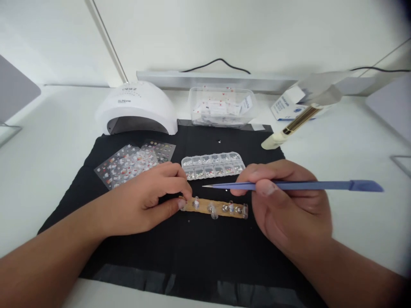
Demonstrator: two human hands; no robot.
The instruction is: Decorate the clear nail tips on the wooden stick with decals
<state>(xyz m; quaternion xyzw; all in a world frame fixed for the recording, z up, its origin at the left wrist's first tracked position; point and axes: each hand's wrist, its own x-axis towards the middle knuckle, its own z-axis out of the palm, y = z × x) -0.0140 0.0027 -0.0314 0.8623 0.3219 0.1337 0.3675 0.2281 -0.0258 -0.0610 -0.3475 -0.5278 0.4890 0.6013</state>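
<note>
A pair of blue tweezers [308,185] with a fine metal tip lies level in my right hand [289,201], gripped between thumb and fingers. Its tip points left, over the black cloth. Below it lies a tan strip [202,207] bearing several clear false nails, among them one tilted nail [213,211] at the middle, and small round metal pieces. Thumb and forefinger of my left hand [150,196] pinch the strip's left end, partly hiding the nail there. Just beyond the strip sits a clear compartment box [213,166] of tiny gems.
Sticker sheets [128,164] lie left on the black cloth [180,256]. Behind stand a white nail lamp [138,102], a clear tub [221,107] of packets and an open white box [289,102]. A pale bottle with a gold cap [274,140] lies at the cloth's right edge.
</note>
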